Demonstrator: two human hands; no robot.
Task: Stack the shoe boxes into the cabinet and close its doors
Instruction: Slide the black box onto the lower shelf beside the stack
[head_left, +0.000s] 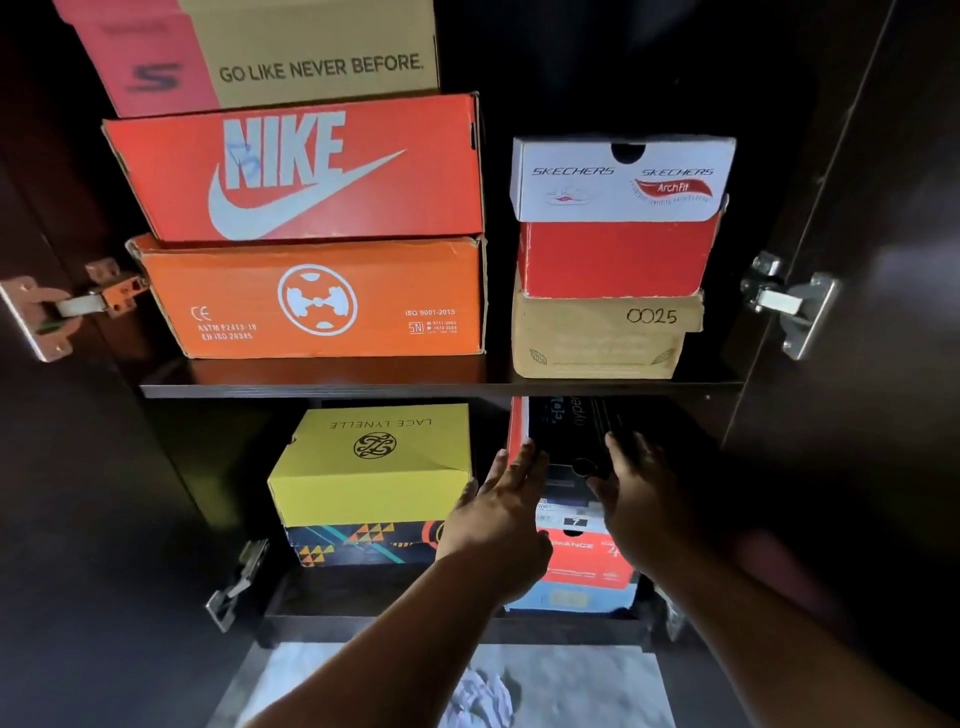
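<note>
Both hands on the black box, easing it onto the lower right stack!

Left hand (506, 499) lies flat, fingers straight, against the black box (566, 441); right hand (641, 493) spreads over its front, holding nothing. It looks like light, stiff cardboard, best pressed at its corners. Close on the left sits a yellow box (374, 467); the shelf (441, 388) hangs tight overhead. Farther up, an orange box (317, 301) and brown box (597, 338); both doors stand open.

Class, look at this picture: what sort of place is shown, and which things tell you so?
Probably a home storage cabinet for shoes: branded shoe boxes such as the Nike box are stacked on a dark shelf, and a hinge holds an open door.
</note>
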